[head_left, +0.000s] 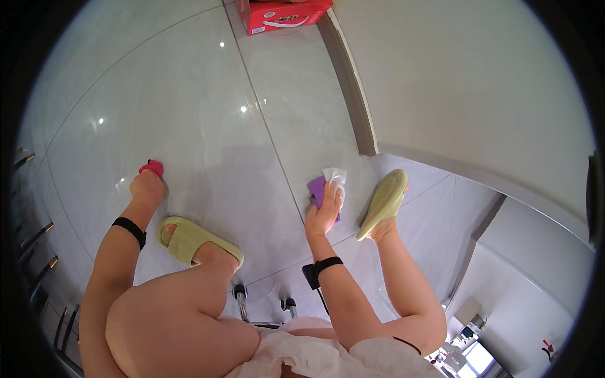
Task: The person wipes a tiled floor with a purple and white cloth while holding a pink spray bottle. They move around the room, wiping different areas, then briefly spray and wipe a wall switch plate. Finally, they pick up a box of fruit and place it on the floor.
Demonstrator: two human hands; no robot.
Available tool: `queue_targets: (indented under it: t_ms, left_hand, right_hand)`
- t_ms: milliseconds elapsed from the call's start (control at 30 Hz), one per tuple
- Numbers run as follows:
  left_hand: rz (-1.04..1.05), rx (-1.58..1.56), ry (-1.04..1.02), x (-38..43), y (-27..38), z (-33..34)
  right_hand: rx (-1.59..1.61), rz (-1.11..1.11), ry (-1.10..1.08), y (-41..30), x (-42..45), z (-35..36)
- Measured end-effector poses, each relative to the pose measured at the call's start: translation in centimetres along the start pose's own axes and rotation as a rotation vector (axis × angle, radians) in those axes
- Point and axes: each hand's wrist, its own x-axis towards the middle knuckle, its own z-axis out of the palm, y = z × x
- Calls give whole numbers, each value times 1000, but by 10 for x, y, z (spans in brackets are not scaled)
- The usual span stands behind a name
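My left hand (147, 189), low over the tile floor on the left, grips a crumpled pink cloth-like piece (154, 167). At centre right, my right hand (324, 212) holds a thin, shiny white piece (336, 177) and a flat purple piece (317, 188) close to the floor. Its fingers lie along them, and the palm side is hidden. Whether these pieces are cloth or plastic packaging cannot be told. A black band with a small box (312, 275) and a cable is on my right forearm; my left wrist wears a black band (129, 231).
Green slippers (201, 243) (385, 203) are on my feet. Chair casters (239, 292) stand between my legs. A red carton (283, 16) with a white handle sits on the floor ahead, beside a pale panel (453, 75) with a brown base. Dark, gold-tipped legs (42, 271) line the left edge.
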Motion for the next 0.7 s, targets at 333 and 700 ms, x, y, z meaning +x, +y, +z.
queue_targets:
  t_ms: [333, 700]
  left_hand:
    - [-63, -77, -68, -6, 12, -20]
    - [-97, -71, -101, -12, 7, -24]
  right_hand:
    - [-19, -228, 78, -41, 140, 8]
    - [43, -531, 83, -142, 284, 50]
